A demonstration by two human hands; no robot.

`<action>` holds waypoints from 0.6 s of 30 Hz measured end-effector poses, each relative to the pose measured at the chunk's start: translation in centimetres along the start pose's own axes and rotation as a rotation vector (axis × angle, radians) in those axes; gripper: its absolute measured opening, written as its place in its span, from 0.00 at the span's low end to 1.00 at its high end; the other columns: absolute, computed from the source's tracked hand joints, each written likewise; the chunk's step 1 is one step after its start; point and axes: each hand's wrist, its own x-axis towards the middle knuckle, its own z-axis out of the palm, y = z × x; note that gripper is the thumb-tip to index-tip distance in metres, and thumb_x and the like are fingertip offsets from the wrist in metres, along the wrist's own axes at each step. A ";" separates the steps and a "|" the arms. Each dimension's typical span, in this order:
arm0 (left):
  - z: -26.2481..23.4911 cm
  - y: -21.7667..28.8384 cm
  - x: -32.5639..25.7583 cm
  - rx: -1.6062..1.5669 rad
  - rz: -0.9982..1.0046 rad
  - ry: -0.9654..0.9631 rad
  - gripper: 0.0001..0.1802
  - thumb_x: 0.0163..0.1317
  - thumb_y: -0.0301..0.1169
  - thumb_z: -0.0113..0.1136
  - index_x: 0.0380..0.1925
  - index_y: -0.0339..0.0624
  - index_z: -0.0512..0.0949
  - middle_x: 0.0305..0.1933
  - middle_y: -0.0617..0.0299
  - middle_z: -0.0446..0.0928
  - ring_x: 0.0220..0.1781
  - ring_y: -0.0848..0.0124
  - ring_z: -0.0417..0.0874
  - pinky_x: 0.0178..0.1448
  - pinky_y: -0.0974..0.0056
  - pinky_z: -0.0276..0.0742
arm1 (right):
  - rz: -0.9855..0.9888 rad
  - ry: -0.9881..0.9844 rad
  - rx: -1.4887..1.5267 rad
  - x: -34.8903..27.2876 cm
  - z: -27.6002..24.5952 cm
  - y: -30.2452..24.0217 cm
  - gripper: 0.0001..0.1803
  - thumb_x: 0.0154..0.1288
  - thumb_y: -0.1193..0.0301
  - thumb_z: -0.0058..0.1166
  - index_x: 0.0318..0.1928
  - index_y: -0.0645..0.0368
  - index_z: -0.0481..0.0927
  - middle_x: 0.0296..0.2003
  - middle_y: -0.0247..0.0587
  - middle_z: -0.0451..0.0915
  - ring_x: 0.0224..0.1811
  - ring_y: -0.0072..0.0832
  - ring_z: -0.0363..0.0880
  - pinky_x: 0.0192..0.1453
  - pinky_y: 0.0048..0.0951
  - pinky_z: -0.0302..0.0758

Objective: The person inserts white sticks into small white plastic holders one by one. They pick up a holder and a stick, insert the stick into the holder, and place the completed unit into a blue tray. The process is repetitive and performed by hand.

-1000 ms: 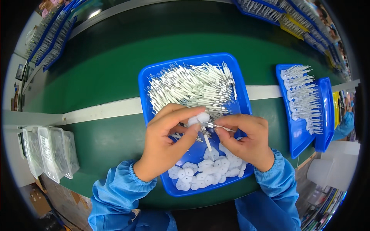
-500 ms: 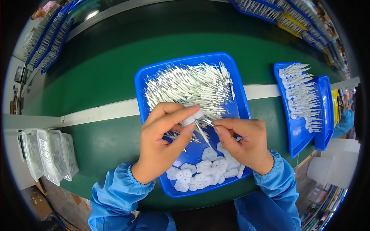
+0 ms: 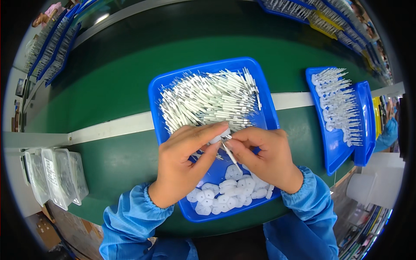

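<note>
**Pin meets disc over the tray centre**

Head view:
- Left hand [image 3: 184,167] pinches a small white disc [image 3: 215,138] between thumb and forefinger, fingers closed on it, held just above the middle of the blue tray [image 3: 158,89].
- Right hand [image 3: 264,156] has its fingertips closed on a thin white pin [image 3: 229,152]. Pin's long axis runs diagonally: upper end at the disc, lower end pointing down and toward the person's right.
- Key relation: the disc sits directly up and left of the pin's upper tip, touching or very nearly so; can't tell whether the tip is already in the disc. Both hands are equally close, fingertips almost meeting.
- Stock: pile of loose pins [image 3: 208,102] in the far half of the tray, just beyond the hands; heap of white discs [image 3: 229,190] in the near half, under the right wrist.
- Second blue tray [image 3: 331,154] to the right holds finished-looking pins in rows, well apart from both hands.
- Clear bags [image 3: 54,175] lie at the left edge of the bench.
</note>
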 end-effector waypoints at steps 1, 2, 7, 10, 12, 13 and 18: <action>0.0 0.1 0.0 0.056 0.015 -0.005 0.28 0.62 0.13 0.72 0.62 0.43 0.91 0.49 0.52 0.93 0.43 0.64 0.91 0.44 0.61 0.88 | -0.010 0.002 -0.037 0.0 0.0 -0.1 0.08 0.69 0.70 0.77 0.40 0.59 0.91 0.24 0.40 0.86 0.21 0.32 0.85 0.26 0.33 0.78; -0.1 0.2 -0.1 0.083 0.016 -0.005 0.27 0.61 0.13 0.73 0.62 0.42 0.91 0.46 0.52 0.93 0.41 0.63 0.91 0.43 0.60 0.87 | -0.021 0.005 -0.075 0.1 0.0 -0.1 0.07 0.70 0.69 0.77 0.40 0.58 0.91 0.24 0.40 0.87 0.21 0.33 0.86 0.26 0.33 0.78; 0.3 0.2 -0.4 0.207 0.111 0.024 0.27 0.59 0.15 0.75 0.60 0.39 0.91 0.37 0.53 0.92 0.35 0.60 0.90 0.42 0.59 0.86 | -0.321 0.103 -0.377 0.3 -0.2 0.2 0.08 0.67 0.68 0.77 0.39 0.56 0.91 0.25 0.37 0.87 0.22 0.37 0.85 0.29 0.35 0.80; 0.3 0.2 -0.5 0.289 0.170 0.015 0.26 0.59 0.15 0.76 0.60 0.38 0.91 0.37 0.54 0.91 0.35 0.61 0.90 0.41 0.60 0.86 | -0.374 0.113 -0.486 0.1 -0.4 -0.2 0.08 0.66 0.68 0.78 0.38 0.56 0.91 0.24 0.36 0.87 0.21 0.37 0.85 0.29 0.35 0.79; 0.6 0.3 -0.4 0.315 0.216 0.033 0.26 0.59 0.15 0.76 0.59 0.38 0.91 0.36 0.54 0.91 0.34 0.61 0.90 0.39 0.60 0.85 | -0.388 0.113 -0.520 0.0 -0.4 -0.2 0.08 0.66 0.69 0.78 0.38 0.56 0.91 0.24 0.36 0.86 0.21 0.36 0.84 0.28 0.35 0.79; 0.7 0.3 -0.3 0.327 0.240 0.042 0.26 0.58 0.15 0.76 0.59 0.37 0.91 0.35 0.54 0.90 0.34 0.61 0.89 0.38 0.60 0.85 | -0.393 0.113 -0.523 0.0 -0.4 -0.3 0.08 0.66 0.69 0.78 0.38 0.57 0.91 0.23 0.36 0.86 0.21 0.36 0.84 0.27 0.35 0.79; 0.5 0.7 -0.5 0.259 0.131 0.009 0.27 0.58 0.15 0.77 0.60 0.37 0.91 0.32 0.55 0.89 0.30 0.63 0.87 0.35 0.61 0.83 | -0.373 0.055 -0.419 0.4 -1.0 0.2 0.07 0.66 0.70 0.77 0.37 0.57 0.91 0.24 0.37 0.87 0.21 0.37 0.85 0.25 0.36 0.78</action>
